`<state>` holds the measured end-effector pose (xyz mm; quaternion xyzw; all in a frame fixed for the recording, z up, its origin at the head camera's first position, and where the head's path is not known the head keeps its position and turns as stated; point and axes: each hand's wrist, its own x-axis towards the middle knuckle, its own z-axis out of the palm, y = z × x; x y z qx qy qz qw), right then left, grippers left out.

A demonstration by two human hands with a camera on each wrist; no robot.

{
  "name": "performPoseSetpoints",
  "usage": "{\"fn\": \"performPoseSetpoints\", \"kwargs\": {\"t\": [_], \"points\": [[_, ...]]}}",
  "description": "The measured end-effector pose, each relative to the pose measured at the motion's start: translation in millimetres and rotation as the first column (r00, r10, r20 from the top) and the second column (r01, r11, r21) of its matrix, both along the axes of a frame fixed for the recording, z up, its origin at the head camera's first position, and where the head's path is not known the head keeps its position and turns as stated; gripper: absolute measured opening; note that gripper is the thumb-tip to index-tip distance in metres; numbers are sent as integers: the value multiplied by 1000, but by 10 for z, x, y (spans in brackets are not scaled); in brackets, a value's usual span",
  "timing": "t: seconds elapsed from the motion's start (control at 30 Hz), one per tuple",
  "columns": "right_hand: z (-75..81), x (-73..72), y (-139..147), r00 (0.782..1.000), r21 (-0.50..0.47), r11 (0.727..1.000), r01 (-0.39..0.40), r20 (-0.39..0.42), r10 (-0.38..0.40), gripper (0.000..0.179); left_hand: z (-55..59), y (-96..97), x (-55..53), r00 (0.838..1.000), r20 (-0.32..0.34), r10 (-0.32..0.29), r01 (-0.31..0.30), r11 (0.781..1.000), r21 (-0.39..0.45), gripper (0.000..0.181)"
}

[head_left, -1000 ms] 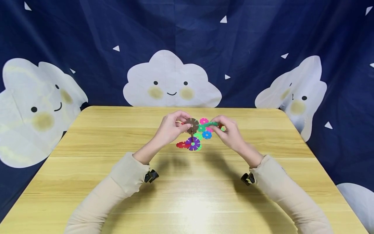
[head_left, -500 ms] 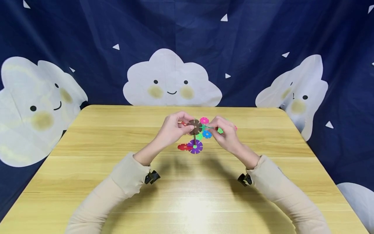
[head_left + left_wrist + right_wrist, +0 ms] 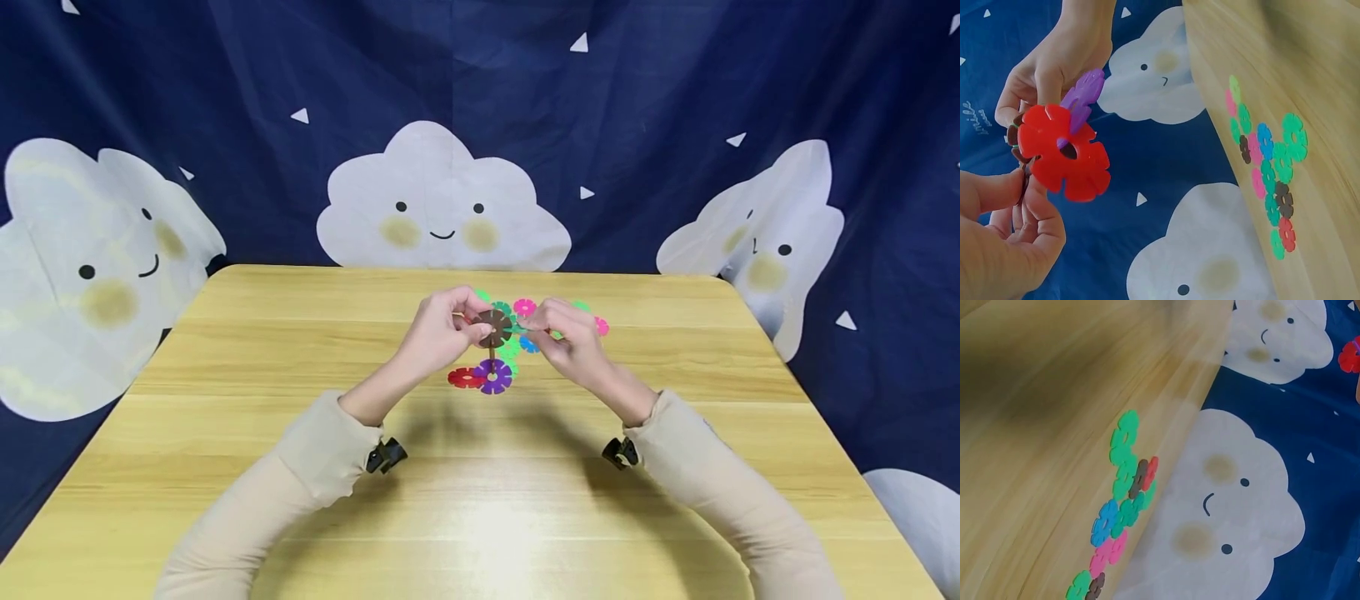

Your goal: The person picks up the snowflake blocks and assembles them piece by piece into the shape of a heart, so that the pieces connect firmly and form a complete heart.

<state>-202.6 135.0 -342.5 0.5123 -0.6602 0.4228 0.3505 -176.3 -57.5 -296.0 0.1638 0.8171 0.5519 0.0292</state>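
Thumb and fingers of the left hand (image 3: 442,332) are brought together, with little more than a disc's thickness between them; they pinch the brown disc (image 3: 497,329) at its left side, the thumb lying on its near face. In the right hand (image 3: 573,337), the fingers are curled inward and the thumb meets the forefinger; between them is the green disc (image 3: 517,328), seen edge-on, of which only a narrow part shows left of the fingertips. This part reaches the right edge of the brown disc; whether the two are slotted together cannot be told.

Below the left hand's fingertips, a narrow brown piece (image 3: 492,355) runs from the brown disc down to the purple disc (image 3: 493,377). The purple disc is set into the red disc (image 3: 1063,156), which lies to its left in the head view. The whole cluster is held clear of the surface (image 3: 480,475).

Loose discs (image 3: 1267,172), chiefly green with pink, blue, brown and red, lie close together on the surface, beneath and beyond both hands and apart from them. The right wrist view shows almost nothing of either hand.
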Motion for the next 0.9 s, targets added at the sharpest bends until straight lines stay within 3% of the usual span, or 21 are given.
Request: {"fn": "performPoseSetpoints", "kwargs": {"t": [0.17,0.33,0.53,0.9], "points": [[-1,-10,-10,1000,-6,1000,18,-25,-18,26,2,12,-4,1000,-5,26,-26,1000,7,15],[31,-25,-23,996,22,999,31,-87,-29,14,-19,26,0,998,-37,52,-51,999,17,14],[73,-57,-37,992,60,997,38,-126,-31,27,-37,32,-17,996,-45,71,-70,997,20,14],[74,-68,15,999,104,994,28,-42,-24,19,-25,-39,-71,996,90,-29,17,992,127,18]]}}
